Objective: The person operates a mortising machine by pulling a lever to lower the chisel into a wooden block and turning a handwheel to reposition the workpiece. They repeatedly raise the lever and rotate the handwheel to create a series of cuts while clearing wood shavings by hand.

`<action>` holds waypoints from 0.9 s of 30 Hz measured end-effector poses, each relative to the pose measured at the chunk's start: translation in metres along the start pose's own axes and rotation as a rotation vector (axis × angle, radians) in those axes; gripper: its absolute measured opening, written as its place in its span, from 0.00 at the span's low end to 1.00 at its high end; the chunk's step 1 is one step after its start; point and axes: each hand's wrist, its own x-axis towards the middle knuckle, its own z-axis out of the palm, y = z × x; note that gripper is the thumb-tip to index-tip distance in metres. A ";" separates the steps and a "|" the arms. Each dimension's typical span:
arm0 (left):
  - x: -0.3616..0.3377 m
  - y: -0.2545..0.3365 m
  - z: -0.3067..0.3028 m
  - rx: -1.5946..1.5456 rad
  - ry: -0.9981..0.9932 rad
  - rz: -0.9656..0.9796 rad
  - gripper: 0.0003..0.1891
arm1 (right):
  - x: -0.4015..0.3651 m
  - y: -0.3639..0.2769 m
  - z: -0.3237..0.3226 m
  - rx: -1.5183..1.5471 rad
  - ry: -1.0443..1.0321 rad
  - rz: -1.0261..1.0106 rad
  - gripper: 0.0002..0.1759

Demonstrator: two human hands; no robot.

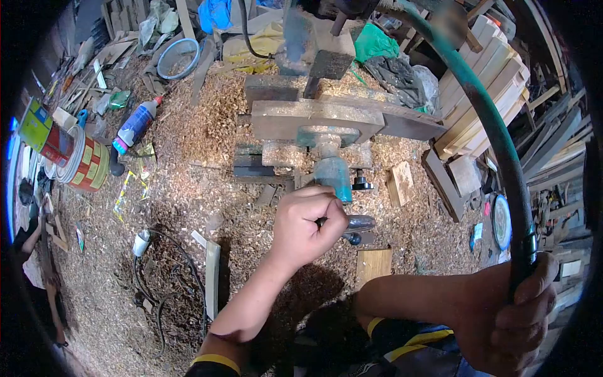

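My left hand [308, 223] is closed in a fist at the crank handle [360, 224] of a green clamp screw [333, 176]. The fingers cover part of the handle. Past the screw, its round pad meets a thick wooden piece [314, 118], which lies crosswise on the machine and is dusted with chips. A dark square metal head [331, 65] of the machine stands just behind that wood. At the lower right, my right hand [521, 317] is wrapped round the lower end of a long curved green lever [487, 113], which arcs up to the top of the machine.
Wood shavings [188, 207] cover the floor. Stacked boards [487, 81] stand at the right, with a wood block [399, 183] nearer. A paint bucket [85, 160], a bottle [136, 124] and a blue-rimmed basin [178, 58] are at the left. A dark cable [179, 245] lies below them.
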 end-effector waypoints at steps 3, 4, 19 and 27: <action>0.000 0.000 0.000 0.000 0.003 -0.002 0.12 | -0.014 -0.001 0.006 0.169 0.114 -0.123 0.25; 0.000 0.000 0.000 -0.010 0.002 -0.005 0.12 | -0.018 -0.022 0.003 -0.323 0.220 -0.097 0.25; -0.012 -0.007 0.007 0.045 0.186 0.014 0.15 | -0.012 -0.014 0.011 -0.377 0.161 0.119 0.25; -0.010 -0.015 0.010 0.270 0.236 0.260 0.14 | 0.055 -0.010 0.014 -0.234 0.205 0.233 0.23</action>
